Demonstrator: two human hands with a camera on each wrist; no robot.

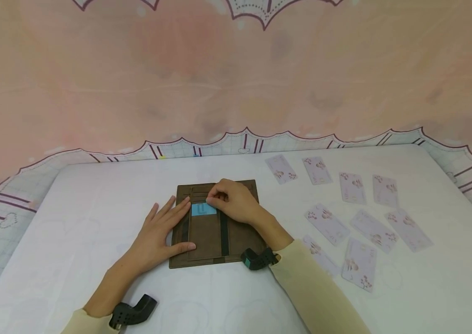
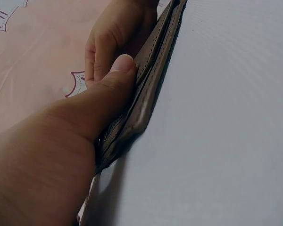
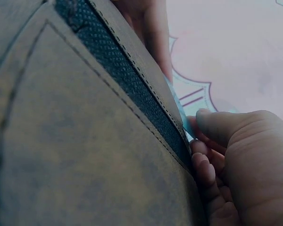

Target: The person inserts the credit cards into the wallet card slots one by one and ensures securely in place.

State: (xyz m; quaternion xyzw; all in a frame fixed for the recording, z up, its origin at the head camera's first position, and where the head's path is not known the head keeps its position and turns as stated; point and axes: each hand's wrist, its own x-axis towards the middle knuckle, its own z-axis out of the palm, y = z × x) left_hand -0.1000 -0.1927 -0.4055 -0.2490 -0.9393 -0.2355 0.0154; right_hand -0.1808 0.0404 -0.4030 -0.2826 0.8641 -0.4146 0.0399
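Note:
A brown wallet (image 1: pixel 204 236) with stitched card slots and dark fabric strips lies spread flat on the white table. From one of its left-side slots a light blue card (image 1: pixel 203 209) sticks out. My right hand (image 1: pixel 236 202) pinches the card's right corner between thumb and fingers; the right wrist view shows the card's thin blue edge (image 3: pixel 183 113) at the fingertips. With fingers spread, my left hand (image 1: pixel 156 232) rests on the wallet's left side, its thumb (image 2: pixel 118 77) lying over the lower part. The card's lower end is hidden in the slot.
Several pale cards with red and orange prints, among them one card (image 1: pixel 358 264) near my right sleeve, lie spread over the table's right half. A patterned cloth (image 1: pixel 202 93) hangs beyond the table's far edge. Each wrist bears a black camera band (image 1: pixel 133 311).

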